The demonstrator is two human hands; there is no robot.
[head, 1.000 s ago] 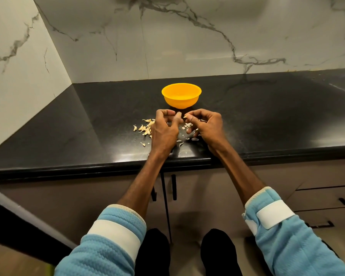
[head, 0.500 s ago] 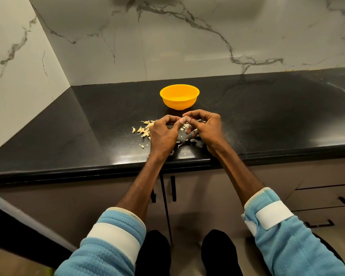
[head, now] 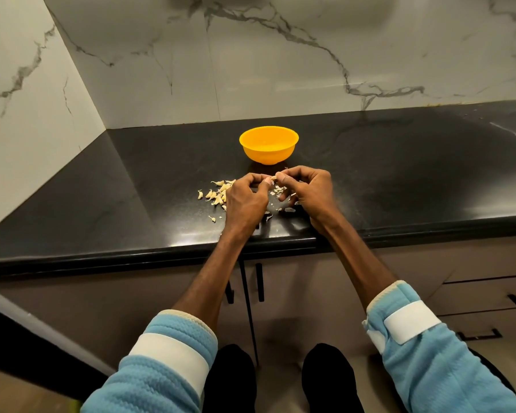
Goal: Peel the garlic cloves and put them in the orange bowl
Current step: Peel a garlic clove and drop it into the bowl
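Left hand (head: 245, 201) and right hand (head: 310, 189) both pinch one small garlic clove (head: 273, 176) between curled fingertips, above the black countertop (head: 131, 186) near its front edge and just short of the orange bowl (head: 268, 146), whose contents cannot be made out. A heap of further cloves (head: 218, 193) lies just left of the left hand, and skin scraps (head: 279, 190) lie beneath the hands. Probable faults: the clove slips from the pinch and rolls off the front edge, or clinging skin rides into the bowl.
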